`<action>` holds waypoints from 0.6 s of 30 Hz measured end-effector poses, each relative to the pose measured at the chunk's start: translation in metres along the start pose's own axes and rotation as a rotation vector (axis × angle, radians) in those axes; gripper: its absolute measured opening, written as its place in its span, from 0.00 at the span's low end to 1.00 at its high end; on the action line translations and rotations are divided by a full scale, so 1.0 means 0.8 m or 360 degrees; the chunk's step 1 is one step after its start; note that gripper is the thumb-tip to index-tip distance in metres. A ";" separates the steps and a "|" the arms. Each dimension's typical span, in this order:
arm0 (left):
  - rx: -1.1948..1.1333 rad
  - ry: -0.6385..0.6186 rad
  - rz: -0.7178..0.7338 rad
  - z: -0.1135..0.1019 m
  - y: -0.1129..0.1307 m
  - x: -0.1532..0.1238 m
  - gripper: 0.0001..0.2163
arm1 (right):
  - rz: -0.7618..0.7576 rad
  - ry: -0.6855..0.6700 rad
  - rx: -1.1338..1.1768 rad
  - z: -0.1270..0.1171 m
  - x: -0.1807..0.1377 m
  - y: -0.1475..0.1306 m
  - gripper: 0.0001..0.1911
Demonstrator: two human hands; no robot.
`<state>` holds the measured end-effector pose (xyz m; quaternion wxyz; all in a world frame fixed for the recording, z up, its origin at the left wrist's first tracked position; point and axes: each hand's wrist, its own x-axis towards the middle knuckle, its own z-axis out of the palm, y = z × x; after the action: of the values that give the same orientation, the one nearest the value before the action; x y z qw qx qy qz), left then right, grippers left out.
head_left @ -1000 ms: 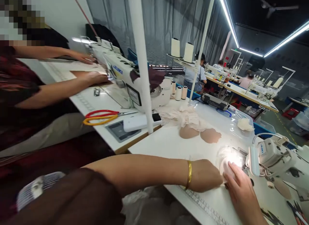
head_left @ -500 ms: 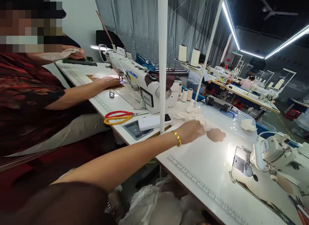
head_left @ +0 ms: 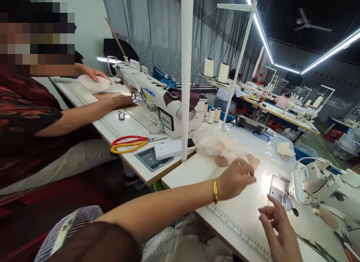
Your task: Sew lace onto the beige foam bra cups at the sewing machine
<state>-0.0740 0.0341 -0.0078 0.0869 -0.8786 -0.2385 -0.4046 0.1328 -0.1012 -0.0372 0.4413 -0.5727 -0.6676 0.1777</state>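
Note:
My left hand [head_left: 236, 179], with a gold bracelet [head_left: 215, 191] at the wrist and a ring, hovers over the white table. Its fingers are loosely bent and slightly apart, with nothing visible in them. Just beyond it lies a heap of thin cream fabric [head_left: 209, 142], with a tan cut piece [head_left: 253, 161] at its right side. At the lower right, my right hand [head_left: 281, 232] is raised with thumb and forefinger spread, holding nothing I can see. It is close to the needle plate [head_left: 278, 188] of a white sewing machine [head_left: 315, 183].
To the left, a co-worker's hand [head_left: 122, 101] guides fabric at another sewing machine [head_left: 152, 95]. Red-and-yellow-handled scissors [head_left: 129, 143] and a white box-shaped device [head_left: 168, 150] lie there. A white pole [head_left: 185, 78] rises between the tables. Thread cones [head_left: 223, 73] stand behind; scissors [head_left: 347, 243] lie far right.
My left hand has let go of the cream fabric and come back toward me and to the right. The fabric now lies bunched up. My right hand has entered at the lower right.

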 end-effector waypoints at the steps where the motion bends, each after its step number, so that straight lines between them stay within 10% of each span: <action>1: -0.0117 -0.0028 0.0130 0.007 0.017 -0.012 0.08 | -0.0005 -0.0008 0.0088 0.007 0.011 0.000 0.27; 5: -0.0415 -0.0095 0.0296 0.012 0.046 -0.040 0.10 | -0.0063 -0.0262 0.0227 0.027 0.032 -0.002 0.17; 10: 0.0168 -0.0358 -0.0277 -0.015 -0.013 -0.037 0.34 | 0.0052 -0.0081 0.0281 0.014 0.023 0.001 0.19; 13: 0.0375 -0.0640 -0.0551 -0.039 -0.068 -0.018 0.16 | 0.0072 0.0237 0.0370 0.010 0.015 0.000 0.19; 18: 0.0572 -0.0575 -0.0658 -0.077 -0.137 0.053 0.13 | 0.0074 0.0429 0.0535 0.028 0.006 0.002 0.17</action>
<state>-0.1450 0.1235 0.0600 0.1128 -0.8397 -0.4911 -0.2025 0.1164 -0.0902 -0.0486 0.6116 -0.5250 -0.5501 0.2184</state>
